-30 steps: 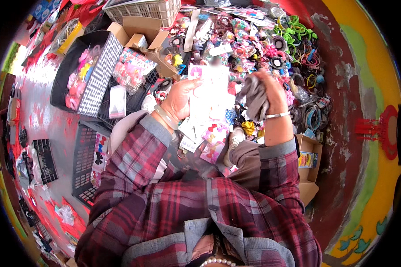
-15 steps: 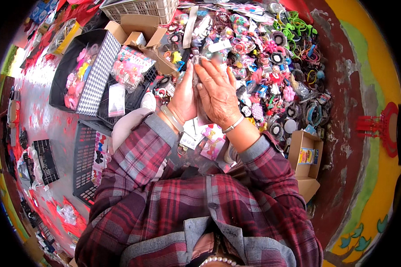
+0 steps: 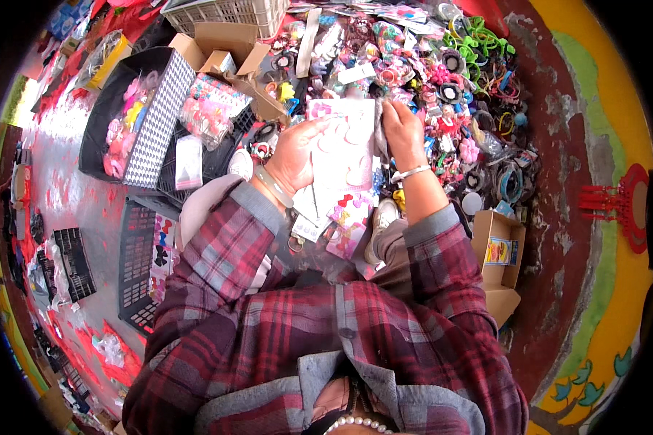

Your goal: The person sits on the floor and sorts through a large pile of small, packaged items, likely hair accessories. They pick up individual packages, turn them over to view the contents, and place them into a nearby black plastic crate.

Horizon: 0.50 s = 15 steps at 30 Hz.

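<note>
Hands apart, one at either side of a card. The left hand [image 3: 296, 156] is closed on the left edge of the card [image 3: 341, 148], its thumb across the printed front. The card, pale with pink shapes, lies between the two hands, its face up toward the wearer. The right hand [image 3: 405, 134] is closed on a grey cloth [image 3: 379, 134], which hangs from the fingers along the card's right edge; whether the fingers themselves meet the card cannot be told. Each wrist bears a bangle: left [image 3: 274, 187], right [image 3: 411, 172].

Below the hands, toward the body: bow cards [image 3: 350, 232], with a small white card [image 3: 308, 228] just to their left. Below the right hand: a shoe [image 3: 382, 228]. Beyond and to the right of the hands: a heap of hair accessories [image 3: 442, 94], with green bands [image 3: 482, 47] at its far right. Left of the left hand: a plastic packet [image 3: 210, 119], then a checked bin [image 3: 159, 119]; nearer the body, a dark basket [image 3: 134, 254]. Beyond the left hand: an open carton [image 3: 225, 35]. Right of and below the right hand: a brown box [image 3: 484, 243].
</note>
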Motion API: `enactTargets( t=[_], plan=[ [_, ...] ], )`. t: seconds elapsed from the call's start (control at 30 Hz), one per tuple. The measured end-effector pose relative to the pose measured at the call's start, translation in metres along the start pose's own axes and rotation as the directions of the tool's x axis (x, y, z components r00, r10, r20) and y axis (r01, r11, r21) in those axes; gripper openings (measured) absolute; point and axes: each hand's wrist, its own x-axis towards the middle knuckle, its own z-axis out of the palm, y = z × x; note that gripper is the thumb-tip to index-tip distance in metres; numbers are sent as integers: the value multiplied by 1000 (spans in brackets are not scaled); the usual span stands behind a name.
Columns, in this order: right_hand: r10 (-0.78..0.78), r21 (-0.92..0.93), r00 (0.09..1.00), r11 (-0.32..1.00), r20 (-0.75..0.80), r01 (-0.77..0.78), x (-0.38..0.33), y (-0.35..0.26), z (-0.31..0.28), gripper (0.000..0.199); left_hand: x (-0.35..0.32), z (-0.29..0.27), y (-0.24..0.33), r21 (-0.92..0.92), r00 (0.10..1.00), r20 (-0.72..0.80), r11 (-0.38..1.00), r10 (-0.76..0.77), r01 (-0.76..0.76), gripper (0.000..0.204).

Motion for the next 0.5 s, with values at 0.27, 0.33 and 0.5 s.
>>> enactTargets(
  t=[0.27, 0.33, 0.5],
  plan=[
    [116, 832, 825, -27, 554, -555, 7, 3, -22, 33, -4, 6, 18, -5, 999, -14, 999, 37, -37, 36],
    [105, 770, 763, -83, 638, -632, 2, -3, -12, 33, -1, -4, 14, -3, 998, -14, 998, 66, -66, 34],
    [61, 727, 740, 144, 670, -671, -19, -41, -4, 33, -1, -11, 12, 311, 958, -85, 921, 272, -234, 27]
  ],
)
